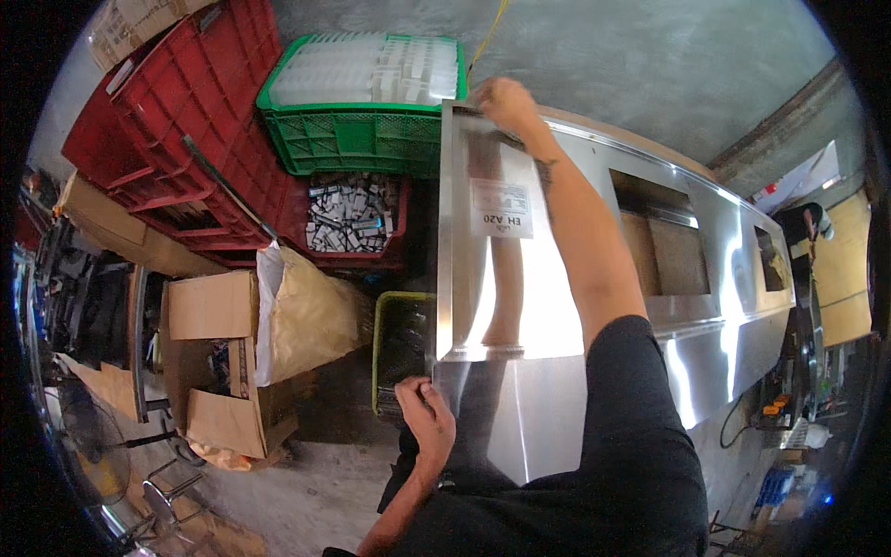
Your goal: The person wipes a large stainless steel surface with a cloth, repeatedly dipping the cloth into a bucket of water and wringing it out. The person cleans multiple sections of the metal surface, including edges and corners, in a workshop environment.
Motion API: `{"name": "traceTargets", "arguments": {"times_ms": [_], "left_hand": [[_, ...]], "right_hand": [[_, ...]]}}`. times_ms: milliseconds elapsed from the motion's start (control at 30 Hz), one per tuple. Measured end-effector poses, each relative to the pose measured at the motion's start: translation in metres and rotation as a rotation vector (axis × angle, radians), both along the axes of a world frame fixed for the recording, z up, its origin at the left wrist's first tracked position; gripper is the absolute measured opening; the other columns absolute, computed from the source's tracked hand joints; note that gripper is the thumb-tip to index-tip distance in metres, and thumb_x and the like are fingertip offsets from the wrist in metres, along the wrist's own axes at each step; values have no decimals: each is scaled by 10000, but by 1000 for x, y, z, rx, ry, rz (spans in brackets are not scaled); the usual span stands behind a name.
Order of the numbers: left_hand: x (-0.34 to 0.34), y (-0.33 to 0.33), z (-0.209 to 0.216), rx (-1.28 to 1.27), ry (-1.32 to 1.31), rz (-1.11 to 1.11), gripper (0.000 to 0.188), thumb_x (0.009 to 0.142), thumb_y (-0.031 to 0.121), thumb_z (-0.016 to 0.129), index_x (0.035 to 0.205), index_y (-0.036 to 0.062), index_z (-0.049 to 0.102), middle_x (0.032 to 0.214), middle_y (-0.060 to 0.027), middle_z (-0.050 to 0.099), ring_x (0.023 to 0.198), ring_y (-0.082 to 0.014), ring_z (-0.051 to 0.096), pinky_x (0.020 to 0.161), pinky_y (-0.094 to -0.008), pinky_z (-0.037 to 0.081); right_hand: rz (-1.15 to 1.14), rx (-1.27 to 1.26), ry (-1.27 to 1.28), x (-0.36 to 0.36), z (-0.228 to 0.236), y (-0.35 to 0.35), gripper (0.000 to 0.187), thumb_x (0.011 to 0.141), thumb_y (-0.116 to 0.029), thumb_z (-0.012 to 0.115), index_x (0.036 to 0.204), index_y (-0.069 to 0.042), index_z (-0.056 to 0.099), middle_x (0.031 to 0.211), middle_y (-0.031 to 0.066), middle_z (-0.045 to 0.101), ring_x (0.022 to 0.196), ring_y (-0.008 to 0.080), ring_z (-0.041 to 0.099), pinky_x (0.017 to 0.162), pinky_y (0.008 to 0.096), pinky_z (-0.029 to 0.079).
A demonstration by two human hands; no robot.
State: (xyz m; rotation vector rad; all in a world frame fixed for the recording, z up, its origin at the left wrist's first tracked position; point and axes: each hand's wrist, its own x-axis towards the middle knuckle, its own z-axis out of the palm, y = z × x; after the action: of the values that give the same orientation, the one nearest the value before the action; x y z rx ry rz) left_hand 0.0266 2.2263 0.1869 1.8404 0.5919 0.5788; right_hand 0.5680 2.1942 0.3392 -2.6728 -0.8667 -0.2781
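The person reaches across a long, polished stainless-steel unit with a raised rim and rectangular cut-outs (501, 288), which fills the middle and right of the scene. The right hand (503, 104) is at its far left corner, fingers curled in; blur there hides whether anything is pinched between them. The left hand (429, 422) is loosely curled beside the unit's near left edge, and whether it grips anything cannot be told.

Work at that corner would probably go best with the left hand braced on the steel, the right wrist kept low, and the forearm held clear of the shiny face (bare metal edges can be sharp).

Just left of the far corner, a green plastic crate with mesh sides (348, 139) holds stacked, translucent white pieces (353, 70). Nearer, a dark red plastic bin (401, 223) is filled with small, grey-and-white blocks (348, 213). Farther left, a brown cardboard box with spread flaps (213, 306) holds dark items too shadowed to identify, and a cream-coloured sack (316, 320) leans beside it. A yellow-green-rimmed bin (379, 362) lies close to the unit's left side.
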Motion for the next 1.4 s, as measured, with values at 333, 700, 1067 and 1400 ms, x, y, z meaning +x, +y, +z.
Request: {"name": "traceTargets", "arguments": {"times_ms": [333,700,1067,1400], "left_hand": [[-3,-4,2,-118,-6,69,208,1098,146,505,1196,-37,501,1103,-165,527,900,-240,542,853,-389,463],[-82,-105,147,-129,-248,-605,324,1015,186,694,1260,15,571,1187,-106,594,1037,-187,601,956,-345,496],[-200,-384,149,-253,56,-1118,285,942,129,804,1182,13,703,1041,-76,738,928,-136,656,841,-304,538],[-199,-615,165,-377,115,-1727,700,953,128,790,1572,104,466,1405,-113,587,838,-104,606,737,-264,506]], "right_hand": [[-229,660,-36,-256,91,-165,363,1051,-314,658,1224,5,681,962,120,696,851,197,622,791,344,508],[-141,750,157,-593,79,-301,184,989,-117,746,1144,-19,732,920,122,714,787,194,687,715,331,553],[-591,997,227,-798,40,-547,165,1007,-134,730,1067,18,707,914,99,711,793,155,664,706,302,536],[-903,1247,50,-886,16,-741,202,1098,-223,623,1194,-45,629,949,-32,598,817,40,522,734,215,453]]}}
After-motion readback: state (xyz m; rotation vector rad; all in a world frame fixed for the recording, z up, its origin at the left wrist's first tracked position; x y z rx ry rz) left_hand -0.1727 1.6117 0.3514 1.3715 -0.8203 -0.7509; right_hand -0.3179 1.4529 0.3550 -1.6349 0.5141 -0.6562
